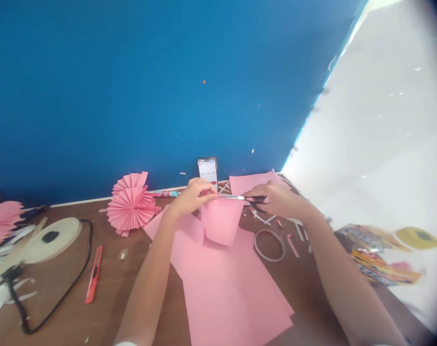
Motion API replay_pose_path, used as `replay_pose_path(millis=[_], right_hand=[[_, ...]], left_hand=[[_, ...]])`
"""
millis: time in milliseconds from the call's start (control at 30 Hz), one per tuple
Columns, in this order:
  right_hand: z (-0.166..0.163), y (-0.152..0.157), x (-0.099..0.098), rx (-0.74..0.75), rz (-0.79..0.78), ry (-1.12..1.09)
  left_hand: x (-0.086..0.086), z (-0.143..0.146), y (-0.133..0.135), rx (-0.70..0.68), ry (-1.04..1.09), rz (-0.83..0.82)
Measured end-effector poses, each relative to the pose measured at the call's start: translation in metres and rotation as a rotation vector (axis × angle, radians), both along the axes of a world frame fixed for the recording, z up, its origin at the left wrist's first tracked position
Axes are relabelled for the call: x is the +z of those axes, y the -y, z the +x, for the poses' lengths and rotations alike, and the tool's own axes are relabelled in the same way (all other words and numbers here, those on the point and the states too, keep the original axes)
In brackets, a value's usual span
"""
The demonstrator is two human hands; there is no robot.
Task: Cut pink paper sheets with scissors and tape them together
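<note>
Between finger and thumb, my left hand [196, 196] pinches the top edge of a pink paper sheet [221, 221], which hangs curved below it. My right hand [276, 198] is closed round the dark handles of a pair of scissors [236, 197]. The scissor blades point left along the sheet's top edge and reach close to my left fingers. Whether the blades are apart is too small to tell. Beneath the held sheet, more pink paper [232, 293] lies spread over the brown table [142, 307].
Pleated pink paper fans [131, 204] stand at the left, near a red box cutter [94, 275]. A tape roll [269, 245] and paper scraps lie right of the sheets. A phone [207, 172] leans on the blue wall. A black cable [67, 298] curves at far left.
</note>
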State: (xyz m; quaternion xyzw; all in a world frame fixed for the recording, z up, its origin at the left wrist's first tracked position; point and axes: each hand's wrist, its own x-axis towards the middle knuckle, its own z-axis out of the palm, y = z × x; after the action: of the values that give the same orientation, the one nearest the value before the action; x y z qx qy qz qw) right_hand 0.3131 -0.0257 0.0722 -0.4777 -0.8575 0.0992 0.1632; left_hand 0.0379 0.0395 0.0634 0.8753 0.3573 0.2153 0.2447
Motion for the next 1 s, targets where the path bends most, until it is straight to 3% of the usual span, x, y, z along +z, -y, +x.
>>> replay_pose_path(millis=[633,767,1000], right_hand=[[-0.0026,0.0021,0.0050,0.013,0.024,0.014],[-0.0025,0.0025,0.0041,-0.040,0.020,-0.042],[-0.0060,0.0033,0.0034,-0.023,0.033,-0.043]], left_hand=[[-0.0001,-0.0008,-0.0001,-0.013,0.007,-0.026],[0.0001,-0.0014,0.0004,-0.011,0.033,-0.031],[-0.0075,0.0037,-0.0037,-0.051,0.068,-0.024]])
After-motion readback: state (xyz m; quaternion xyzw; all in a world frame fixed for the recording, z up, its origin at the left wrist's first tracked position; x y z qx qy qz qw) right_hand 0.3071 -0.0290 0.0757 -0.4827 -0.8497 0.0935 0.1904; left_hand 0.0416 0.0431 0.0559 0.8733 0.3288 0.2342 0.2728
